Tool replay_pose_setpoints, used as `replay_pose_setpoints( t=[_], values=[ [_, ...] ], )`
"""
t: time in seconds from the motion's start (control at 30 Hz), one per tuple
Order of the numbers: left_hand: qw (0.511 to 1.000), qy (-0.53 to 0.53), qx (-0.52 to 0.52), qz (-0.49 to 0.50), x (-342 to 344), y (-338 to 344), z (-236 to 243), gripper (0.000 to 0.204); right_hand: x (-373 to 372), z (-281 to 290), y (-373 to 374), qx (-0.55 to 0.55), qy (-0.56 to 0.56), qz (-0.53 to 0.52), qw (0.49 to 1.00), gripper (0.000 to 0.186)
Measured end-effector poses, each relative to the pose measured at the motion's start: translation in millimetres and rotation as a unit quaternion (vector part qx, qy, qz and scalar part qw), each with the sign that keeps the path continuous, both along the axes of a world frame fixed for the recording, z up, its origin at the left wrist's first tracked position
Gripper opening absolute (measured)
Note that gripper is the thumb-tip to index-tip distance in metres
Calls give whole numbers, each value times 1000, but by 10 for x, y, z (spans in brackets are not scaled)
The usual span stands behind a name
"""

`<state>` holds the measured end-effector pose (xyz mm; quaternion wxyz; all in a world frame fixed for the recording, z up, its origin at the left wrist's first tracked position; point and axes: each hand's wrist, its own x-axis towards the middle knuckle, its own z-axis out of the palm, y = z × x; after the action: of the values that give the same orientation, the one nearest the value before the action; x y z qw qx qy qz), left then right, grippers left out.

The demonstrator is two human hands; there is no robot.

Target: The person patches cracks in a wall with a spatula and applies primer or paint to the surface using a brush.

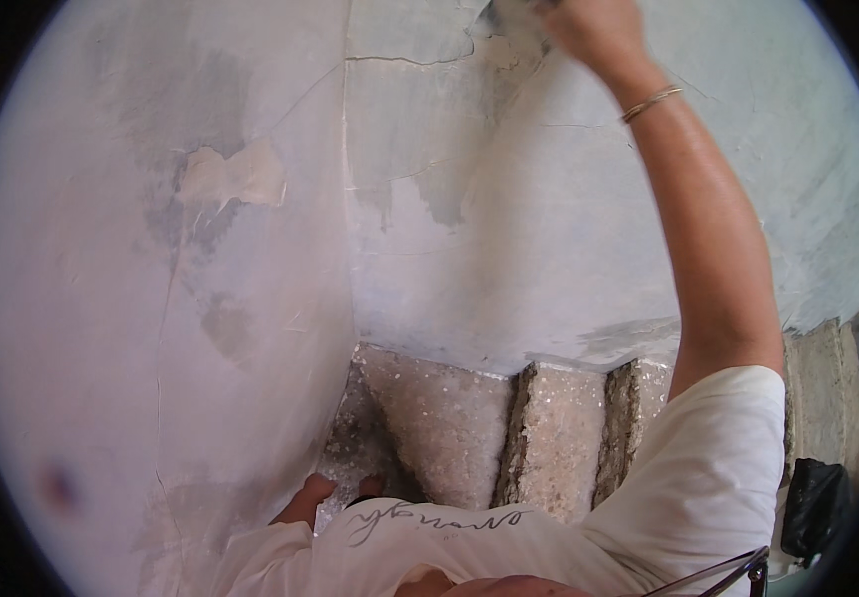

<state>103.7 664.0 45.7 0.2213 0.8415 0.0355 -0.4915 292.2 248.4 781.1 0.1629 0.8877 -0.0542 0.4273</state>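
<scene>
My right hand (593, 25) is raised to the upper edge of the view, against the patched wall (549, 189). Its fingers are closed, partly cut off by the frame and blurred. A dark bit shows at the fingertips, but I cannot make out what it is. Beside the hand, the wall has a dark grey patch and a crack running left. My right arm wears a thin bracelet (652, 103). Low down at the left, a short stretch of my left arm or hand (305, 497) shows below the sleeve; its fingers cannot be told apart.
Rough speckled steps (559, 428) run along the foot of the wall, toward the right. The left wall (81, 328) meets the facing wall at a corner and has a peeled patch (235, 174). A black bag-like thing (815, 509) is at the lower right.
</scene>
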Motion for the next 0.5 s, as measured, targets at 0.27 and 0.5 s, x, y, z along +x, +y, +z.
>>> replay_pose_setpoints(
  t=[0.27, 0.5],
  values=[
    [999, 13, 21, -40, 43, -72, -11, 48, -251, 299, -38, -270, -285, 93, 915, 11],
    [999, -12, 4, -33, 65, -49, -204, 48, 98, -1271, -341, -329, -97, 105, 933, 42]
  ],
)
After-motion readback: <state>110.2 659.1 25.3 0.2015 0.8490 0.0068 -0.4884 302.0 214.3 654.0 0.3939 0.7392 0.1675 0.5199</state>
